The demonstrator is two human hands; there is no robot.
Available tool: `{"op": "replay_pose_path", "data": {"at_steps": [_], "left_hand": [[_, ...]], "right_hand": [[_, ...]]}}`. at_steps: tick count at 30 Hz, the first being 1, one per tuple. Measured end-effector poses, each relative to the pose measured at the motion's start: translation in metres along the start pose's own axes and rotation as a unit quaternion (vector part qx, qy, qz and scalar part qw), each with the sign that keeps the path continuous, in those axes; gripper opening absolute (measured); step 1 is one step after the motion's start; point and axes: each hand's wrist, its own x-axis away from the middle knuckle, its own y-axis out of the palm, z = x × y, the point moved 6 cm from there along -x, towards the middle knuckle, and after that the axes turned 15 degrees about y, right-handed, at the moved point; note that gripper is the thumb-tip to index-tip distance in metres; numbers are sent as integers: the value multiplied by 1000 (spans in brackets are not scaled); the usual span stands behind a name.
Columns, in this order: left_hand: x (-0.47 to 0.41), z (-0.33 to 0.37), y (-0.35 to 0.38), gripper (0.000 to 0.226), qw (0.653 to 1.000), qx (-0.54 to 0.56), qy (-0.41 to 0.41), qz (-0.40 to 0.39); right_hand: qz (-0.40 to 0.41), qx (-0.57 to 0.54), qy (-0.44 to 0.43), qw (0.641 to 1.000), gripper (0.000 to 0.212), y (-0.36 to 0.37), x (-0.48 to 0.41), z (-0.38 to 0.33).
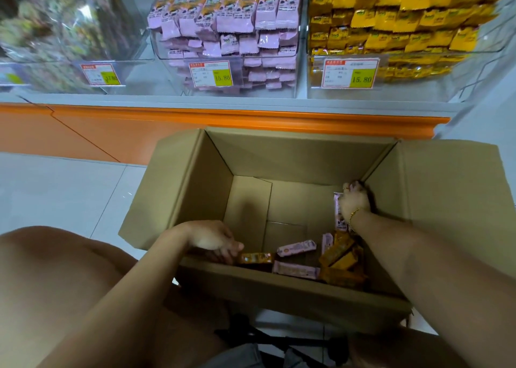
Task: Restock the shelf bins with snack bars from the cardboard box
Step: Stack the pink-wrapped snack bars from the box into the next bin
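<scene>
Pink and orange wrapped bars (pixel 296 248) lie at the near right of the box (pixel 293 158), right hand (pixel 356 200) gripping an upright pink bar (pixel 338 211), left hand (pixel 217 241) loose-fingered beside an orange bar (pixel 255 258).

Open brown cardboard box (pixel 293 155) on floor, flaps out, nearly empty. Pink-wrapped snack bars (pixel 296 247) and orange-wrapped snack bars (pixel 339 251) lie loose along its near-right side. Clear plastic shelf bins (pixel 418 88) above, well stocked.

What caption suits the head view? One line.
In the cardboard box, left hand reaches for an orange bar, right hand grips a pink bar.
</scene>
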Motion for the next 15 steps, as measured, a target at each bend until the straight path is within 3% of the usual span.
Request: {"op": "replay_pose_path", "data": {"at_steps": [6, 12, 15], "left_hand": [[-4, 0, 1, 33, 1000, 10, -19, -10], [-6, 3, -2, 37, 999, 8, -37, -15], [-13, 7, -6, 41, 995, 76, -25, 52]], "right_hand": [[-2, 109, -36, 993, 45, -5, 9, -9], [-28, 56, -3, 998, 45, 2, 4, -14], [-45, -22, 29, 998, 50, -20, 8, -10]]}}
